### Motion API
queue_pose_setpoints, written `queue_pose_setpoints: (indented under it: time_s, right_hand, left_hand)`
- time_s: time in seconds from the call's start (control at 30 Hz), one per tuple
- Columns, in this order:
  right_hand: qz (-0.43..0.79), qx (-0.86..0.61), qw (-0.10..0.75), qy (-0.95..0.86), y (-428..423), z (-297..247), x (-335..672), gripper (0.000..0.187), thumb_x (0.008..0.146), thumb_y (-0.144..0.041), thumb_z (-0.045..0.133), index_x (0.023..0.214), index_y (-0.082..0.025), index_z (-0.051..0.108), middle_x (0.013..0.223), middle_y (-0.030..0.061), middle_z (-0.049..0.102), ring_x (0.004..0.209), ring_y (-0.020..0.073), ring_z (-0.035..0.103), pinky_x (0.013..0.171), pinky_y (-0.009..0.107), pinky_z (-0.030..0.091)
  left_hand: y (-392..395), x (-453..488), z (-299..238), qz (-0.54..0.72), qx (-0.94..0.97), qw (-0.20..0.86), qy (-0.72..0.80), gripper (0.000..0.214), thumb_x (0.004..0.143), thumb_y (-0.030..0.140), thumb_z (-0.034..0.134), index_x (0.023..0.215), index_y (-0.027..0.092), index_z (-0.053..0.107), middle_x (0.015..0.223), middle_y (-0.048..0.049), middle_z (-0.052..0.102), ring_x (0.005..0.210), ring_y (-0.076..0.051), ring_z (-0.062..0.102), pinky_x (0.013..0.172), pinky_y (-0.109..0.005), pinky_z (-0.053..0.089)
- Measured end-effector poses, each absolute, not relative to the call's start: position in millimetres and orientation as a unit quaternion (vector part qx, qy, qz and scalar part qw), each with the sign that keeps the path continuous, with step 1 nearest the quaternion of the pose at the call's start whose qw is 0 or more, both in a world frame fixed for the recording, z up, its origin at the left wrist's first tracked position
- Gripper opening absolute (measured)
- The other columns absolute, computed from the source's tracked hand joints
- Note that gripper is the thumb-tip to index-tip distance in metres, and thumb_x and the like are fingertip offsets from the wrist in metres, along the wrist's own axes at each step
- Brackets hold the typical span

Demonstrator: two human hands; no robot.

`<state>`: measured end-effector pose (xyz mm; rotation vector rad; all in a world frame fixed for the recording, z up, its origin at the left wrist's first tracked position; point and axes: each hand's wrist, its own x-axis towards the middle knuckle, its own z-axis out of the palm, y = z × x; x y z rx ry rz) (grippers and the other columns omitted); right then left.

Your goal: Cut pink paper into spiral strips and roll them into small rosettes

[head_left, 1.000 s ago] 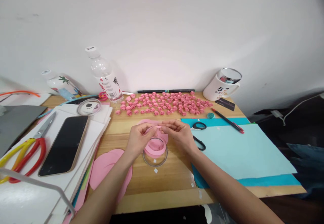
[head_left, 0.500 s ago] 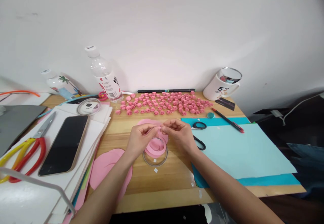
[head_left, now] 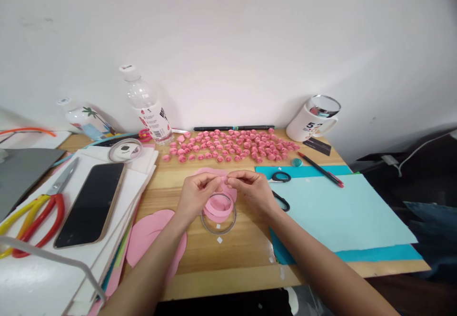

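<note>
My left hand [head_left: 200,193] and my right hand [head_left: 252,191] meet above the middle of the table, thumbs and forefingers pinched close together. Between the fingertips is the end of a pink paper strip, mostly hidden by them. The rest of the strip seems to hang below as a loose pink paper spiral [head_left: 219,214]. A round clear ring [head_left: 233,224], perhaps a tape roll, lies around and under the spiral. More pink paper [head_left: 206,171] lies flat behind my hands. Rows of small rolled pink paper roses [head_left: 232,145] cover the table toward the wall.
Pink paper rounds [head_left: 153,235] lie by my left forearm. Further left, a phone [head_left: 91,204] and red-and-yellow scissors [head_left: 46,211] rest on stacked paper. A bottle [head_left: 150,109] and a mug [head_left: 312,121] stand at the back. Black-handled scissors [head_left: 281,177] and pale blue sheets [head_left: 342,216] lie right.
Both hands stay in nearly the same place, still pinched, with small finger movements. The spiral beneath them has shifted slightly and looks more open in the middle.
</note>
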<state>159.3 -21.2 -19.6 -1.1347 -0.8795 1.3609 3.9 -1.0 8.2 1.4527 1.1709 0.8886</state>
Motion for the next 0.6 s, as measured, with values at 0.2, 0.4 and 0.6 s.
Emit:
queue_pose_setpoints:
  time_s: [0.2, 0.4, 0.6]
  right_hand:
    - [0.574, -0.475, 0.541, -0.389, -21.4, -18.1, 159.1, 0.016, 0.062, -0.030, 0.075, 0.073, -0.020, 0.071, 0.084, 0.0034, 0.072, 0.073, 0.0158, 0.065, 0.075, 0.031, 0.051]
    - [0.558, -0.480, 0.553, -0.389, -22.6, -16.4, 158.8, 0.019, 0.061, -0.031, 0.075, 0.076, -0.019, 0.070, 0.082, 0.0041, 0.072, 0.066, 0.0145, 0.063, 0.071, 0.032, 0.052]
    - [0.553, -0.492, 0.558, -0.376, -22.6, -17.8, 159.3, 0.018, 0.058, -0.027, 0.078, 0.071, -0.019, 0.068, 0.066, 0.0008, 0.069, 0.062, 0.0139, 0.061, 0.064, 0.028, 0.051]
  left_hand:
    - [0.2, 3.4, 7.3, 0.365, 0.600, 0.508, 0.498, 0.018, 0.074, 0.028, 0.061, 0.063, 0.015, 0.067, 0.059, 0.0004, 0.063, 0.058, -0.010, 0.057, 0.057, -0.018, 0.045]
    - [-1.9, 6.2, 9.5, 0.367, 0.594, 0.515, 0.497, 0.020, 0.073, 0.030, 0.062, 0.059, 0.016, 0.066, 0.056, 0.0004, 0.062, 0.054, -0.011, 0.056, 0.055, -0.020, 0.046]
    - [-2.2, 5.9, 7.9, 0.363, 0.611, 0.505, 0.490, 0.022, 0.073, 0.030, 0.060, 0.058, 0.015, 0.065, 0.058, -0.0011, 0.064, 0.057, -0.013, 0.057, 0.056, -0.022, 0.046]
